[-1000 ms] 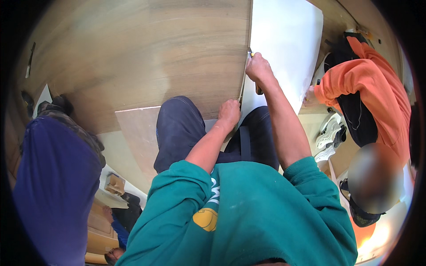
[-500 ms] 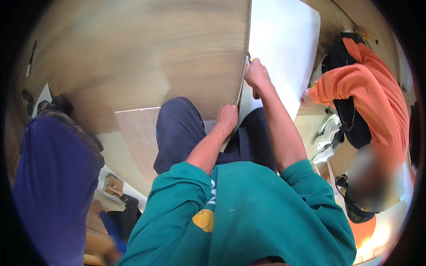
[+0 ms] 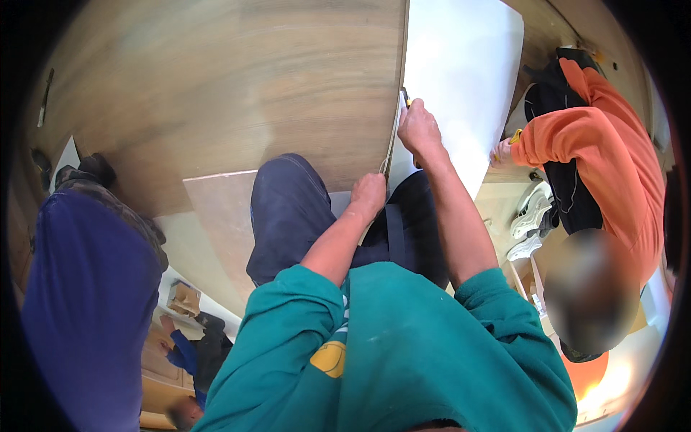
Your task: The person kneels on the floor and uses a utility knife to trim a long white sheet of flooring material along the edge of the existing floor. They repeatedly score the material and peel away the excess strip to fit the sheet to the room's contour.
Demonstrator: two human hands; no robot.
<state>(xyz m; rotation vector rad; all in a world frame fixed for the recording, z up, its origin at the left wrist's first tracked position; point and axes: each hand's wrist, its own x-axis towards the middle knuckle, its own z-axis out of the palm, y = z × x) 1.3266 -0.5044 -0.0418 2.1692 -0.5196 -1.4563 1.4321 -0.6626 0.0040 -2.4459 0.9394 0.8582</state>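
One bare right hand (image 3: 419, 129) wraps its fingers closely around a black-and-yellow handheld tool (image 3: 407, 101) at the left edge of a flat white sheet (image 3: 464, 79); nearer, the left hand (image 3: 369, 192) curls tightly, seemingly pinching a thin pale strip (image 3: 390, 153). Even, straight strokes should serve best.

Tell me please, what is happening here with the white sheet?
A person in green has the right hand closed around a black and yellow tool at the left edge of the white sheet. The left hand, nearer the body, is closed on what looks like a thin strip by the same edge. Brown wood lies to the left. A person in orange has one hand at the sheet's right edge.
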